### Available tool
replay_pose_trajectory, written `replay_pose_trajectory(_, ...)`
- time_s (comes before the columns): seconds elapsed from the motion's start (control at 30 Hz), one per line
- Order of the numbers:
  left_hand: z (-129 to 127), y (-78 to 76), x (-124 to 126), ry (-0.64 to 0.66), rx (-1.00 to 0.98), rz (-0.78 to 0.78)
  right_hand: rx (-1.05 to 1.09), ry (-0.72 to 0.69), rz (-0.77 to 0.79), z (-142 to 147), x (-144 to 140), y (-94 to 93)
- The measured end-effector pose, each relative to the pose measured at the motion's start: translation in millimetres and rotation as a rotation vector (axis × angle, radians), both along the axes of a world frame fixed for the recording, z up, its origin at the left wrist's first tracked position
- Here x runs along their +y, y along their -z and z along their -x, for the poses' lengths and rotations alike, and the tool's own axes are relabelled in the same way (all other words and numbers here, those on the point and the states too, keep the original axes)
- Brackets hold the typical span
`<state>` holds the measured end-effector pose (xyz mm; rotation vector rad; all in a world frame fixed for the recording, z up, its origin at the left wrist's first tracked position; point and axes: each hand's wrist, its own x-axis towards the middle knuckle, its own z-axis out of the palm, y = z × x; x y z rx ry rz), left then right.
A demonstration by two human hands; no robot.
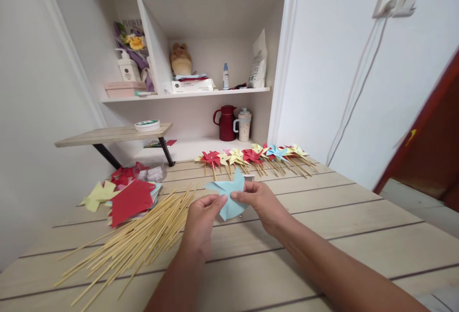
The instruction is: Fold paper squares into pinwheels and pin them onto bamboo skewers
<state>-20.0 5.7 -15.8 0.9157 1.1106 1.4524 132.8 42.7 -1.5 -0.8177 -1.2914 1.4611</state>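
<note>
Between my two hands is a light blue paper pinwheel (226, 188), held up over the table with its blades folded in. My left hand (201, 216) pinches its left side between thumb and fingers. On the right side, my right hand (261, 201) grips it too, the thumb pressed near the middle. No stick shows on this pinwheel. Just left of my left hand lies a loose heap of thin wooden sticks (143, 240). Beyond my hands, a row of finished-looking pinwheels on sticks (253, 156) in red, yellow and blue lies along the table's back.
A stack of coloured paper squares with a red sheet on top (132, 202) lies at the left, beside a yellow paper pinwheel (98, 194) and a clear container (152, 173). A small raised wooden stand (114, 134) rises behind them. A red jug (227, 123) and a cup (244, 125) stand at the back.
</note>
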Motion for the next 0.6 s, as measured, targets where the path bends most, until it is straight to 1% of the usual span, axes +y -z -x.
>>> replay_pose_trajectory(0.17,-1.6,-3.2,-2.1,-0.003,-0.039,-0.014,0.078,-0.060,0.105,-1.5,3.8,2.4)
replay_pose_trajectory(0.23,-1.9,-4.6,-3.1,0.008,-0.057,-0.024,0.092,-0.069,0.122,-2.2,4.9,3.0)
replay_pose_trajectory(0.43,-4.0,-8.8,-5.3,0.062,-0.039,-0.026,0.044,-0.044,0.077,-1.9,2.2,2.4)
replay_pose_trajectory(0.6,-4.2,-9.5,-6.7,-0.019,-0.010,0.005,-0.007,-0.043,0.063,0.9,-3.2,0.3)
